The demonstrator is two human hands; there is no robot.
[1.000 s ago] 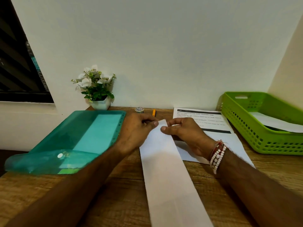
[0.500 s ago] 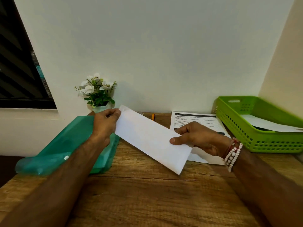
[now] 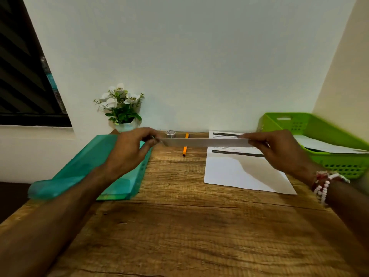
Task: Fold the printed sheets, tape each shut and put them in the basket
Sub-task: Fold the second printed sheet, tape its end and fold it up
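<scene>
Head view — both hands pinch folded sheet (image 3: 205, 142).

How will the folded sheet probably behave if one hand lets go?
The folded sheet is a thin paper strip, so probably light. It spans straight with the left hand and right hand pinching its ends; held by one, it would likely droop.

The basket (image 3: 327, 126) is lime green, the folder (image 3: 83, 172) teal, the tape roll (image 3: 170, 134) perhaps silver.
</scene>
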